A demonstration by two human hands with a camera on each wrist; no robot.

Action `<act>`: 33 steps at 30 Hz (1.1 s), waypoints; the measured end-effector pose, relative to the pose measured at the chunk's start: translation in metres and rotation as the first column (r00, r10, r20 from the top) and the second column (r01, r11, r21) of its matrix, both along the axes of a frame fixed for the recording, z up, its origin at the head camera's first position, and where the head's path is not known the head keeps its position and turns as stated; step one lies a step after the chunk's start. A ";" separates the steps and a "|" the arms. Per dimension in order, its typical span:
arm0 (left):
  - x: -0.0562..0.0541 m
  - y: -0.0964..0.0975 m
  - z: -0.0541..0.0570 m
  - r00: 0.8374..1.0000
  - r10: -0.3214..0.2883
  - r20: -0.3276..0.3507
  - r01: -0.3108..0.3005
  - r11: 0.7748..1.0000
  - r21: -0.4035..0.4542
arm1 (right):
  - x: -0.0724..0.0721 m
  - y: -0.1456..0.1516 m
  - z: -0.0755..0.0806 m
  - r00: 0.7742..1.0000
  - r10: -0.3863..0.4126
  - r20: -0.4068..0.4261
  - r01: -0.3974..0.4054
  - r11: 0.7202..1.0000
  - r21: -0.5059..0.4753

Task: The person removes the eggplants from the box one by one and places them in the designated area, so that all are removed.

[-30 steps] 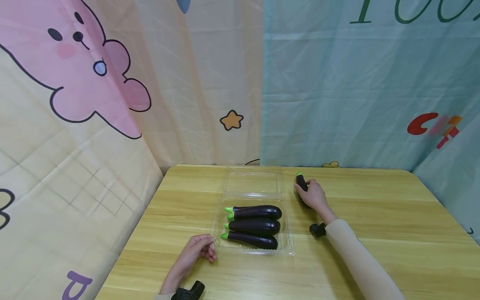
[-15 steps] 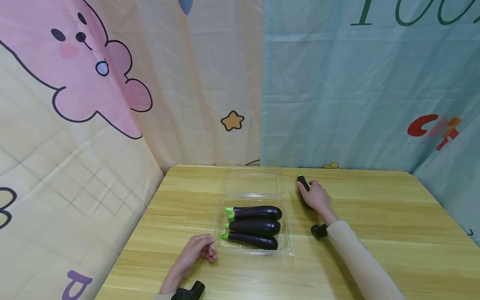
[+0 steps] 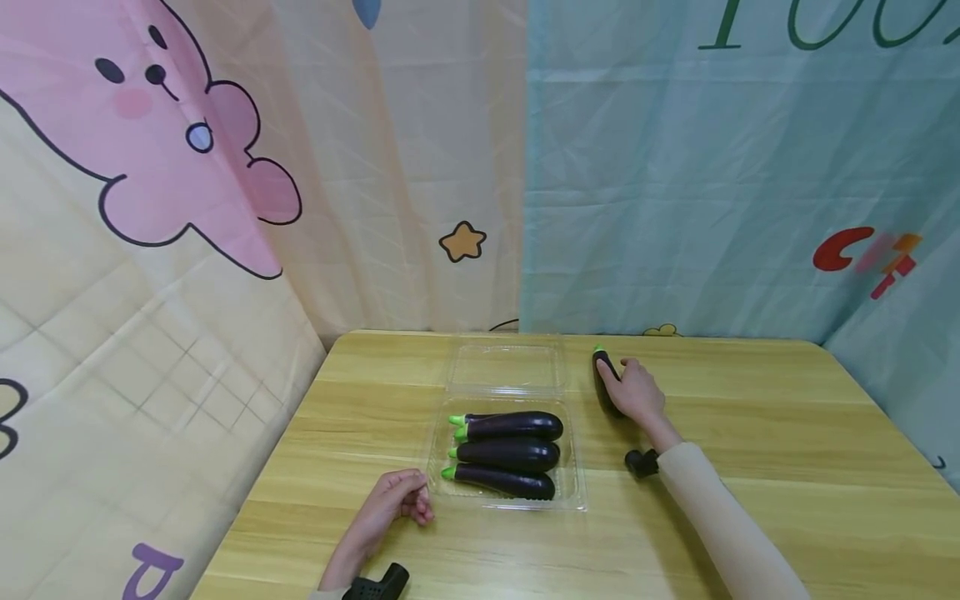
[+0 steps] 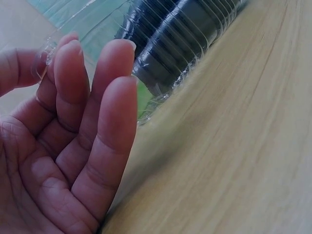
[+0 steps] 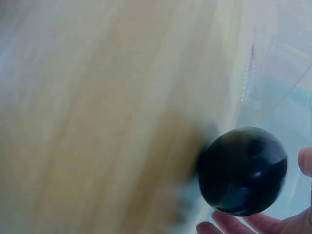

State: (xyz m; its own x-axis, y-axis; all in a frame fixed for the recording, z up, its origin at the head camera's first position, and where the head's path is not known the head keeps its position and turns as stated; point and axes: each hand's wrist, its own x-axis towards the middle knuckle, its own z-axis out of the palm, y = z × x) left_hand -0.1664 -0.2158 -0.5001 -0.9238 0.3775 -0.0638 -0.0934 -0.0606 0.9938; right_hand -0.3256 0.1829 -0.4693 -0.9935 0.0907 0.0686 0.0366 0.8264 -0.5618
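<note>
One eggplant (image 3: 608, 400) touches the right grip (image 3: 640, 392), closure unclear; left grip (image 3: 392, 500) pinches clamshell (image 3: 574, 475); positioning seems underway, steadiness needed next.

L hand (image 3: 393, 498) is low & near, L wrist (image 3: 345, 557) just above bottom edge; L thumb (image 4: 17, 68) & forefinger pinch tip to tip, other L fingers (image 4: 118, 114) loosely bent, palm twd wrist cam. R arm (image 3: 723, 512), sleeved, stretched fwd, farther out than L; R hand (image 3: 637, 393) back up, R thumb (image 5: 306, 162) spread from R fingers (image 5: 265, 223).
</note>
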 end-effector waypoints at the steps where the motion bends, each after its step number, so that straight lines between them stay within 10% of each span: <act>1: 0.000 0.000 0.000 1.000 -0.001 0.000 0.001 1.000 0.000 | 0.000 -0.001 0.001 1.000 0.001 -0.010 -0.001 1.000 -0.001; 12: -0.001 0.001 0.000 1.000 0.016 -0.001 -0.016 1.000 -0.009 | 0.005 -0.012 0.014 0.984 -0.006 -0.180 0.005 1.000 -0.005; 22: -0.001 0.001 -0.001 1.000 0.012 0.004 -0.012 1.000 -0.005 | 0.015 -0.029 0.032 0.924 0.071 -0.375 -0.080 0.997 -0.010; 33: 0.000 0.001 0.000 1.000 0.015 0.018 -0.015 1.000 -0.013 | 0.033 -0.047 0.057 0.920 0.256 -0.296 -0.271 0.962 -0.010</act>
State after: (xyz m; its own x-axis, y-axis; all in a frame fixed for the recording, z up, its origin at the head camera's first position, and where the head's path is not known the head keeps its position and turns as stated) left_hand -0.1668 -0.2149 -0.4996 -0.9281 0.3623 -0.0855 -0.1106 -0.0491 0.9927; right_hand -0.2930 0.1358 -0.4120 -0.9192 -0.1612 0.3592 -0.3494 0.7546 -0.5554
